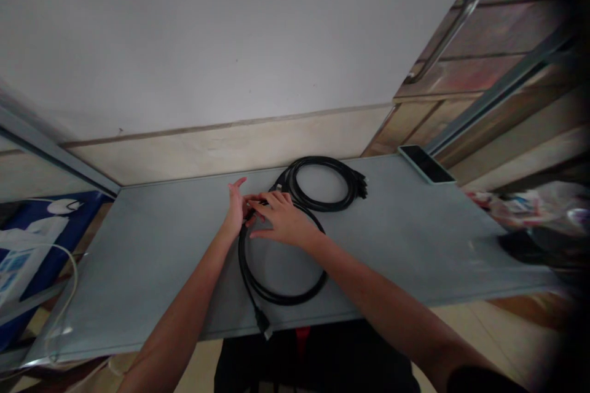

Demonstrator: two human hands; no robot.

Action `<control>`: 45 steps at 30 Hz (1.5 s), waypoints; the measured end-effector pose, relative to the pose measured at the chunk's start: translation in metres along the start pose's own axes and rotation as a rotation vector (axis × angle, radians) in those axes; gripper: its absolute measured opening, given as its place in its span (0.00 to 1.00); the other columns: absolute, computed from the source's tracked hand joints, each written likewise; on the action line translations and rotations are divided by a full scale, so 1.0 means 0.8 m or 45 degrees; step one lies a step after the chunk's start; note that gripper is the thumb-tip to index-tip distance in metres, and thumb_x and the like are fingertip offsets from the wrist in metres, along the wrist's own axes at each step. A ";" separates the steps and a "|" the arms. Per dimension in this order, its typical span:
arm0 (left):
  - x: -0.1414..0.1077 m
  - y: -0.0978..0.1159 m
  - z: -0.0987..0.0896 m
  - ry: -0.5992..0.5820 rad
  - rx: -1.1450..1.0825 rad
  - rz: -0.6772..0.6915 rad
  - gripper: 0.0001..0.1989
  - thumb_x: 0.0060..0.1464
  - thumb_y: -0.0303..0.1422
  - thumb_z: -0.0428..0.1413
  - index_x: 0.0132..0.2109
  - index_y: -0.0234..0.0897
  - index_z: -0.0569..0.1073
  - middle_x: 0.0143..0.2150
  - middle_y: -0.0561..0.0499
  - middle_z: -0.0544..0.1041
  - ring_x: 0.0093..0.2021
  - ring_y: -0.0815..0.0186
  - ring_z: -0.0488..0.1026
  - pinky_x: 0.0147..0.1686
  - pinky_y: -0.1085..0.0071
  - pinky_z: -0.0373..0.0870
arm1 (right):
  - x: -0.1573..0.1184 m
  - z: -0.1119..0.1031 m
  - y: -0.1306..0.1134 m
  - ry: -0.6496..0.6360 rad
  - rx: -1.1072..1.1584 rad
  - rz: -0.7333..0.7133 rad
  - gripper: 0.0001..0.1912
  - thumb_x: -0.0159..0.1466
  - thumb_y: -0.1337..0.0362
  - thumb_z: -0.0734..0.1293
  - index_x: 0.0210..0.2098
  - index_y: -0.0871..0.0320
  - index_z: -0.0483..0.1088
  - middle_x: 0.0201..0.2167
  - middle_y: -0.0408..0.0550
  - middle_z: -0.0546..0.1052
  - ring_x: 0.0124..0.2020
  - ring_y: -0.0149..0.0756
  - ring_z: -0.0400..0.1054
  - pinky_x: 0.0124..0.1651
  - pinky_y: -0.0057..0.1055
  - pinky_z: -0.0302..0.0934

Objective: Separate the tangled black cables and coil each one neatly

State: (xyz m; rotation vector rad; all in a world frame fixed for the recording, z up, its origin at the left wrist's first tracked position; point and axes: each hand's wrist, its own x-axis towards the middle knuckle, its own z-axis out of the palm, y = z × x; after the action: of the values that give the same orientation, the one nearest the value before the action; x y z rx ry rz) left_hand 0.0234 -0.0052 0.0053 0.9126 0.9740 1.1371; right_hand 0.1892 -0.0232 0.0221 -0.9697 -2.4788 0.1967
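Observation:
A black cable (pixel 288 299) lies in a loose coil on the grey table, close to its front edge. One end, with a dark plug (pixel 263 323) and a metal tip, hangs off the coil toward me. My left hand (pixel 236 209) is closed on the coil's upper left part, its thumb sticking up. From the right, my right hand (pixel 286 218) reaches over the same part, fingers at the cable and thumb held lower. The fingers overlap and hide what lies between them. Another metal-tipped plug (pixel 279 187) shows just behind my right fingers.
Behind my hands lies a second coil of black cables (pixel 322 206), several plugs bunched at its right. A phone (pixel 426 164) rests at the table's (pixel 396 245) far right corner. A wall closes off the back. A white cord (pixel 74 276) hangs by the left edge.

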 end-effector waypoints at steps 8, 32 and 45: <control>0.004 -0.006 0.008 0.221 -0.080 -0.066 0.36 0.58 0.61 0.34 0.62 0.42 0.55 0.35 0.47 0.76 0.18 0.69 0.68 0.13 0.76 0.58 | 0.002 0.026 -0.005 -0.003 -0.092 0.119 0.37 0.53 0.34 0.68 0.49 0.57 0.72 0.52 0.58 0.69 0.50 0.53 0.62 0.55 0.51 0.50; -0.005 -0.015 0.018 0.185 0.086 0.332 0.41 0.57 0.62 0.36 0.71 0.48 0.45 0.51 0.44 0.74 0.45 0.62 0.75 0.46 0.63 0.72 | 0.003 0.035 0.017 0.097 0.155 0.019 0.20 0.64 0.57 0.69 0.55 0.52 0.71 0.47 0.53 0.73 0.49 0.43 0.66 0.49 0.40 0.53; -0.004 -0.020 0.015 0.095 0.147 0.208 0.37 0.60 0.58 0.39 0.70 0.47 0.47 0.45 0.47 0.74 0.33 0.68 0.74 0.34 0.71 0.72 | 0.005 0.024 0.010 0.017 0.394 0.129 0.13 0.63 0.58 0.70 0.45 0.56 0.70 0.46 0.52 0.76 0.55 0.45 0.64 0.51 0.40 0.49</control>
State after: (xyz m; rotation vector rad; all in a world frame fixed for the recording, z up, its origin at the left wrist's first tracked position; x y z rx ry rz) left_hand 0.0392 -0.0122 -0.0051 1.0644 1.0490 1.2697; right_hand 0.1818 -0.0139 0.0043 -0.9577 -2.2986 0.5858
